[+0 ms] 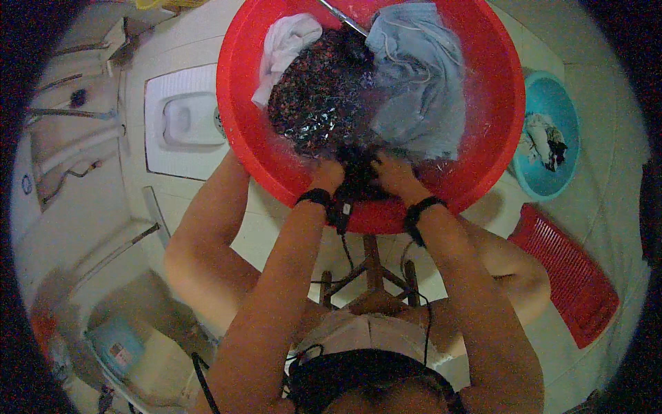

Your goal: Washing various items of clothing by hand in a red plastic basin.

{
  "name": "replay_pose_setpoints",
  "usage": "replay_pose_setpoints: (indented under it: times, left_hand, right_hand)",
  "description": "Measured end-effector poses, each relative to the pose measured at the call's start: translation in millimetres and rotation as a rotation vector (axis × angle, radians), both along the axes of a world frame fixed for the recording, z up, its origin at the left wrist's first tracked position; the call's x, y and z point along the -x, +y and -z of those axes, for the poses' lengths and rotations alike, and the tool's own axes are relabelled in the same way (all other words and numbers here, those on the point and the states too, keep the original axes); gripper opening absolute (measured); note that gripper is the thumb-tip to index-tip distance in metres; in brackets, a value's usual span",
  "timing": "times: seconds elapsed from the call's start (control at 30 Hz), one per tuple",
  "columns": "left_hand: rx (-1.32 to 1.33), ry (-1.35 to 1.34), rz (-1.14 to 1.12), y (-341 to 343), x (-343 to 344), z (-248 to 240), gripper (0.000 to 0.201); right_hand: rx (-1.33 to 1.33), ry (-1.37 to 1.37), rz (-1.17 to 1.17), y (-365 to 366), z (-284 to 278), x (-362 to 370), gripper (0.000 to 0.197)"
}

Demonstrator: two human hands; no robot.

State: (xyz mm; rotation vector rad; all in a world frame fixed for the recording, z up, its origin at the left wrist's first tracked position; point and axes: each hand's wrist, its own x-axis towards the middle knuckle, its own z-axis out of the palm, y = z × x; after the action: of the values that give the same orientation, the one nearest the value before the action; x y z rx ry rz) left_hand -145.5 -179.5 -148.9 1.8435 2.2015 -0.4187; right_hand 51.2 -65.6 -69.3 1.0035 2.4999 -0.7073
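Observation:
A large red basin (483,172) holds wet laundry and some water. At its near side a black wet cloth (360,172) is bunched between my two hands. My left hand (329,174) is closed on the left edge of this cloth, and my right hand (398,174) grips its right edge; the fingertips are partly hidden in the dark folds. Just beyond lies a dark, reddish-patterned garment (310,90), shiny with water. A blue-grey garment (417,96) with a pale cord spreads over the right part of the basin. White cloth (291,43) rests against the far left wall.
A metal pipe (343,17) reaches over the basin's far rim. To the right stand a teal basin (569,165) with black-and-white cloth and a red ribbed washboard (569,276). A squat toilet (183,124) is at left. Cables hang from my wrist bands above a wooden stool (373,265).

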Motion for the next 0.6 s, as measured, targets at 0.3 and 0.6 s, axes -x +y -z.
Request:
replay_pose_setpoints:
  times: [0.3, 0.6]
  left_hand:
    - [0.250, -1.887, -1.497, 41, -55, -17, 0.039]
    - [-0.089, -1.394, -0.414, 7, 44, -18, 0.036]
  right_hand:
    - [0.675, 0.449, 0.620, 15, -28, -5, 0.046]
    - [0.172, 0.231, 0.583, 9, -114, 73, 0.048]
